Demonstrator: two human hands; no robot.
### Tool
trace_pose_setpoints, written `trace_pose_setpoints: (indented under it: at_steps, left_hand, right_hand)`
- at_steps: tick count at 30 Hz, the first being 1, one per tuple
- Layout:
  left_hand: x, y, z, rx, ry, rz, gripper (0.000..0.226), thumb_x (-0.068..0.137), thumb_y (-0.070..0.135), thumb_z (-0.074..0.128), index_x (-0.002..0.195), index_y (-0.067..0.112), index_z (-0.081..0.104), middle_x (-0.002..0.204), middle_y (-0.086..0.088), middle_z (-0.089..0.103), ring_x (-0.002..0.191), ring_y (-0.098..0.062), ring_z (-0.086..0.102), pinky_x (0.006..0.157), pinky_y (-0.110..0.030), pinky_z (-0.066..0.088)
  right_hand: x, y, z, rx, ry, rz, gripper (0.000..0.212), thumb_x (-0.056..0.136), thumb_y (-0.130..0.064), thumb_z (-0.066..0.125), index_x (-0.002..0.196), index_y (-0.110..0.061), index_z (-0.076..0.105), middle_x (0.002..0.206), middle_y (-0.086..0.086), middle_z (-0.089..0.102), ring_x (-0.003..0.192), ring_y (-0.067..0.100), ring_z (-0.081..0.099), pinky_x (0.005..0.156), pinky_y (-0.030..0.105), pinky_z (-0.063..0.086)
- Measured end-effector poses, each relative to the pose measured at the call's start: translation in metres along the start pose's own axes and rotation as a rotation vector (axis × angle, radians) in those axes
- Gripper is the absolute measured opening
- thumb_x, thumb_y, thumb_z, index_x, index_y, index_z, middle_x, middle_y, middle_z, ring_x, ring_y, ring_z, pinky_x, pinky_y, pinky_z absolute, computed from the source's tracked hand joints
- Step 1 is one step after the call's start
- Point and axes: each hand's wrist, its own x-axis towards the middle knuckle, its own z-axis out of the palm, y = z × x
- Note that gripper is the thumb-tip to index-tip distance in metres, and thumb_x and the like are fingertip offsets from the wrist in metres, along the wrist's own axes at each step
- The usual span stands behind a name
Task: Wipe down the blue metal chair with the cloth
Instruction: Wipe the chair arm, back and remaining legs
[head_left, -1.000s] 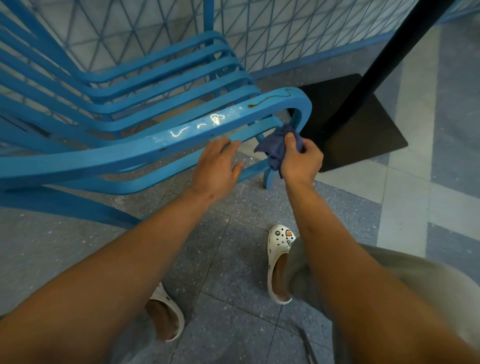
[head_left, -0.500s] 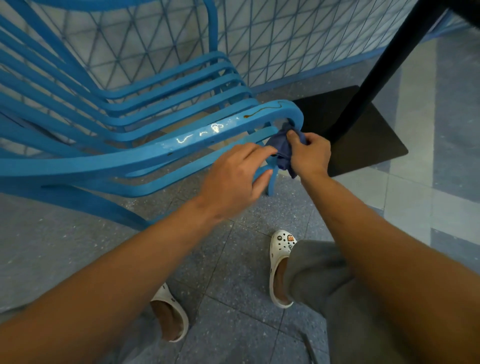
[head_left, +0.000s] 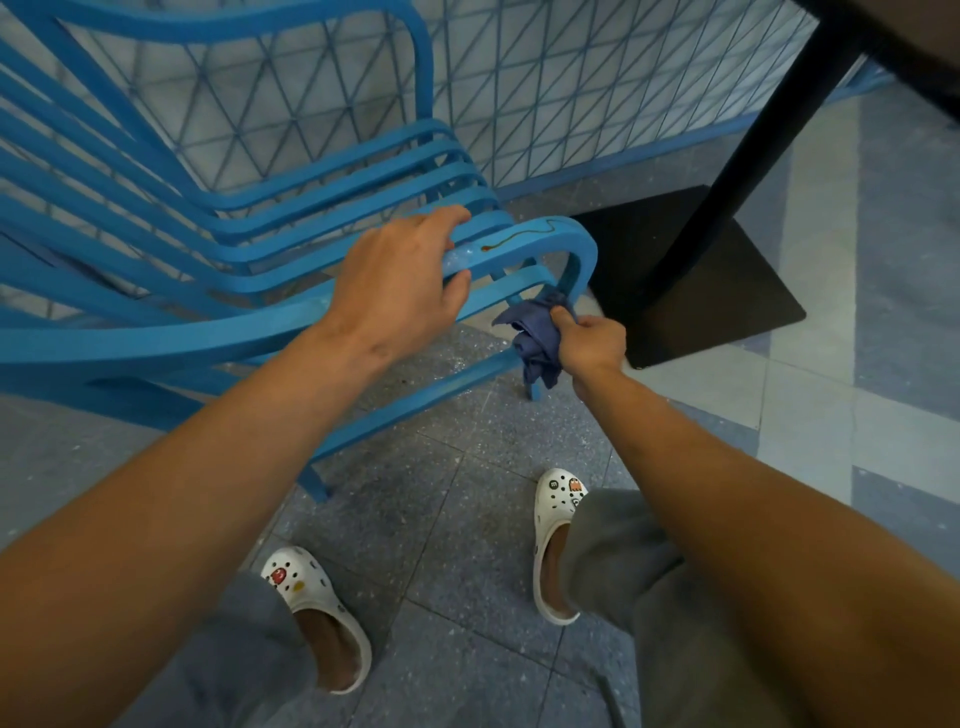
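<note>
Down through the head camera, the blue metal chair (head_left: 218, 249) fills the left and far part of the scene, its slatted seat and back curving away toward a wall of triangle-patterned tiles (head_left: 597, 88). The left hand (head_left: 400, 288) grips the chair's near armrest, fingers curled over the top of the rail and thumb pressed against its near edge, just left of a thin brown squiggle mark (head_left: 519, 240) on the paint. The right hand (head_left: 592, 345) is closed in a fist around a bunched dark blue cloth (head_left: 535, 338), holding it against the front leg of the chair where the armrest bends downward; loose folds of the cloth hang below the fist. To the right of the chair stands a black table post (head_left: 748, 150) on a flat black base plate (head_left: 727, 306). Nearer, on the speckled grey floor (head_left: 457, 519), are two feet in white clogs (head_left: 561, 545) with small charms, below grey trouser legs.
</note>
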Motion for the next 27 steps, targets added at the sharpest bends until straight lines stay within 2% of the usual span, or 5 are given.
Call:
trace_pose_setpoints:
  at_steps: [3, 7, 11, 22, 27]
  left_hand:
    - [-0.002, 0.000, 0.001, 0.002, -0.007, -0.005, 0.050, 0.094, 0.026, 0.066, 0.142, 0.019, 0.052, 0.119, -0.001, 0.070, 0.109, -0.025, 0.064, 0.093, -0.042, 0.050]
    - [-0.002, 0.000, 0.001, 0.002, -0.006, -0.021, 0.051, 0.094, 0.025, 0.068, 0.142, 0.020, 0.052, 0.119, -0.002, 0.070, 0.109, -0.026, 0.064, 0.093, -0.043, 0.050]
    - [-0.003, 0.001, 0.001, -0.006, -0.012, -0.041, 0.052, 0.094, 0.026, 0.070, 0.142, 0.021, 0.052, 0.122, -0.002, 0.069, 0.112, -0.025, 0.063, 0.097, -0.043, 0.050]
    - [-0.002, -0.001, 0.002, 0.006, -0.011, -0.053, 0.052, 0.093, 0.028, 0.072, 0.141, 0.022, 0.052, 0.123, -0.002, 0.069, 0.113, -0.025, 0.063, 0.097, -0.043, 0.050]
    - [-0.001, 0.001, 0.005, 0.011, -0.005, -0.056, 0.052, 0.093, 0.029, 0.072, 0.141, 0.023, 0.053, 0.123, -0.001, 0.069, 0.113, -0.023, 0.063, 0.096, -0.041, 0.050]
  right_hand:
    - [0.001, -0.015, 0.001, 0.118, 0.013, 0.058, 0.033, 0.091, -0.036, 0.072, 0.070, -0.012, 0.064, 0.068, 0.008, 0.061, 0.064, 0.019, 0.059, 0.060, 0.039, 0.050]
    - [0.004, -0.027, 0.003, 0.270, 0.040, 0.055, 0.030, 0.093, -0.032, 0.072, 0.075, -0.009, 0.066, 0.068, 0.004, 0.064, 0.061, 0.010, 0.059, 0.052, 0.023, 0.046]
    - [-0.001, -0.019, 0.011, 0.226, 0.051, 0.124, 0.037, 0.093, -0.035, 0.072, 0.066, -0.012, 0.061, 0.073, 0.006, 0.065, 0.073, 0.019, 0.064, 0.067, 0.037, 0.050]
    - [-0.007, -0.023, 0.011, 0.321, 0.073, 0.177, 0.035, 0.089, -0.036, 0.075, 0.065, -0.014, 0.062, 0.070, 0.003, 0.068, 0.079, 0.021, 0.070, 0.078, 0.039, 0.058]
    - [-0.006, -0.042, 0.009, 0.400, 0.095, 0.058, 0.033, 0.091, -0.031, 0.074, 0.064, -0.017, 0.060, 0.059, -0.003, 0.055, 0.057, 0.007, 0.054, 0.053, 0.025, 0.044]
